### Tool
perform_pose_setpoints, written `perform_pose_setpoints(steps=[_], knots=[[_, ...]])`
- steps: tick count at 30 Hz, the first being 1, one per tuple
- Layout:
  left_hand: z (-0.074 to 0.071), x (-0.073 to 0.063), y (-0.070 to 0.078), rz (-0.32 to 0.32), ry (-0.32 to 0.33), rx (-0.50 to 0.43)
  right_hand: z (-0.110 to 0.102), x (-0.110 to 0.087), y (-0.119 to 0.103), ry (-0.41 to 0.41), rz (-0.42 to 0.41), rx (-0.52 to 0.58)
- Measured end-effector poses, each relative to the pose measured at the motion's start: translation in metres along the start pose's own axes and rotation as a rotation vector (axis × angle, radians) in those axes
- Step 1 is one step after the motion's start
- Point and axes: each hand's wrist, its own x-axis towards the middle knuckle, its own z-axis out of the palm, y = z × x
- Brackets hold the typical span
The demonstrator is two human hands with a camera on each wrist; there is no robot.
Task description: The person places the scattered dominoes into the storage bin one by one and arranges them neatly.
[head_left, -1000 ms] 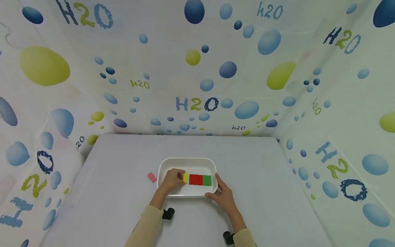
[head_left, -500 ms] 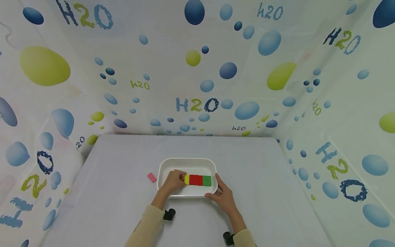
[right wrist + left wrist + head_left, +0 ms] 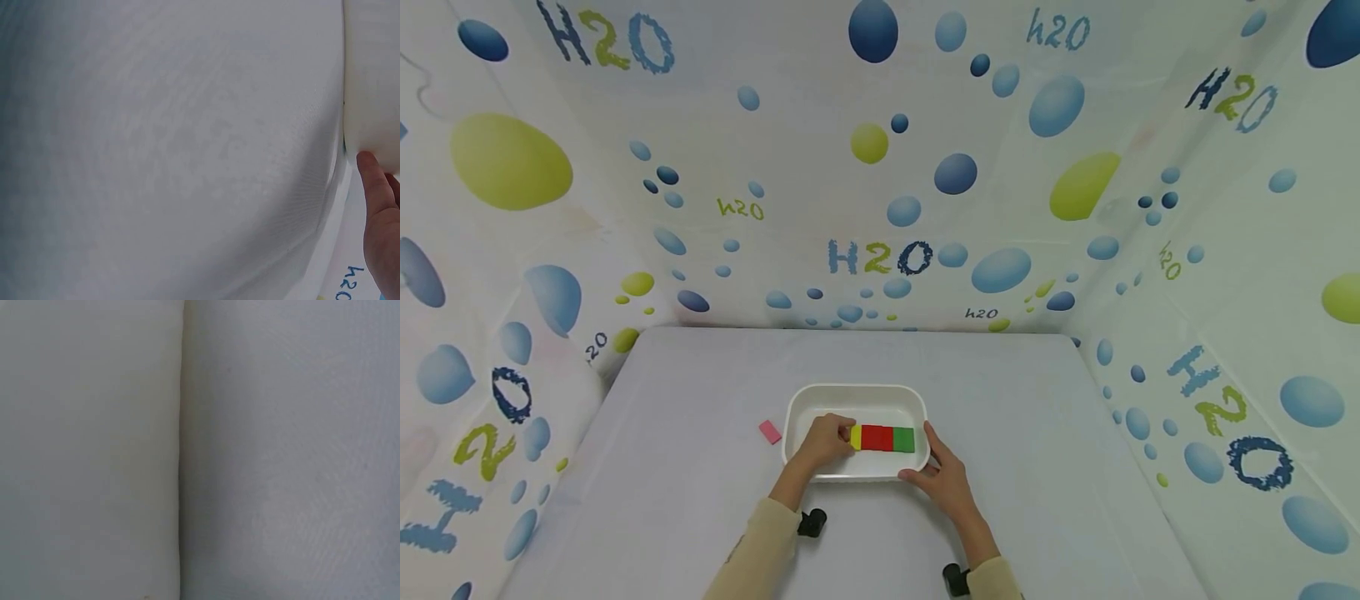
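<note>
A white tray [image 3: 865,392] lies on the table, holding a row of flat blocks: a yellow block [image 3: 855,437] at the left, red [image 3: 877,437] in the middle and a green block [image 3: 903,439] at the right. My left hand [image 3: 826,443] reaches inside the tray and pinches the yellow block, which touches the red; its fingers partly cover the yellow one. My right hand [image 3: 946,475] holds the tray's right end between thumb and fingers. In the right wrist view, a finger [image 3: 375,184] touches the tray's outer wall [image 3: 375,81].
A pink block [image 3: 770,432] lies on the white-covered table [image 3: 700,467], just left of the tray. Patterned curtains [image 3: 805,167] with bubbles and "H2O" lettering enclose the back and sides. The left wrist view shows only the tray wall [image 3: 87,450] and tablecloth.
My left hand has moved slightly right with the yellow block, closing the gap to the red; the yellow block now lies flat against it. The right hand and tray have stayed in place.
</note>
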Motion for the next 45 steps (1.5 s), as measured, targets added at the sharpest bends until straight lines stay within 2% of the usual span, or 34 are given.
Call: perform_pose_setpoints(steps=[11,14,16,19,23,26,29,32,35,38,41,45], knots=[[-0.001,0.001,-0.001,0.022,0.01,0.026,0.001,0.001,-0.001,0.001,0.003,0.013],[-0.002,0.0,-0.001,0.045,0.031,0.048,0.001,0.001,-0.001,0.002,0.01,0.014],[-0.003,0.0,0.0,0.083,0.065,0.047,0.001,0.001,-0.001,0.003,0.016,0.013],[-0.006,0.0,0.001,0.162,0.148,0.017,0.002,0.001,-0.001,0.005,0.018,0.012],[-0.019,-0.003,0.007,0.295,0.307,-0.033,0.002,0.002,0.001,0.009,0.015,0.01],[-0.04,-0.008,0.012,0.376,0.441,-0.072,0.002,0.002,0.001,0.008,0.018,0.006],[-0.066,-0.016,0.012,0.404,0.565,-0.114,0.002,0.003,0.001,0.007,0.019,-0.006],[-0.093,-0.026,0.004,0.351,0.65,-0.169,0.001,0.003,0.0,0.01,0.012,-0.019],[-0.113,-0.036,-0.011,0.24,0.701,-0.198,0.001,0.002,0.0,0.015,0.005,-0.033],[-0.123,-0.044,-0.031,0.113,0.731,-0.208,0.0,0.002,0.0,0.014,0.006,-0.038],[-0.126,-0.053,-0.051,-0.007,0.717,-0.242,0.0,0.002,0.0,0.01,0.003,-0.039],[-0.12,-0.06,-0.073,-0.148,0.617,-0.253,0.001,0.002,0.001,0.008,-0.007,-0.038]])
